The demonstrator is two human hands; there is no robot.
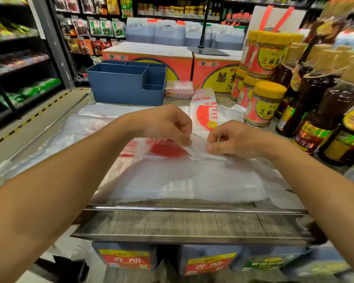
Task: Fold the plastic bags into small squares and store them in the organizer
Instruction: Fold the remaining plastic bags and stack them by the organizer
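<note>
Left hand (168, 124) and right hand (231, 137) each pinch the plastic bag (192, 178) edge — probably aligning a fold; organizer (127, 84) waits behind, within reach.

Thin, glossy, translucent film in the plastic bag (192, 178); matt, smooth blue plastic in the organizer (127, 86); grey, rough wood grain on the bench (182, 223), edged by a shiny metal rail (192, 209).

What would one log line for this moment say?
step: folding | left hand: pinching bag | right hand: pinching bag | organizer: behind, no bags visible inside
</note>
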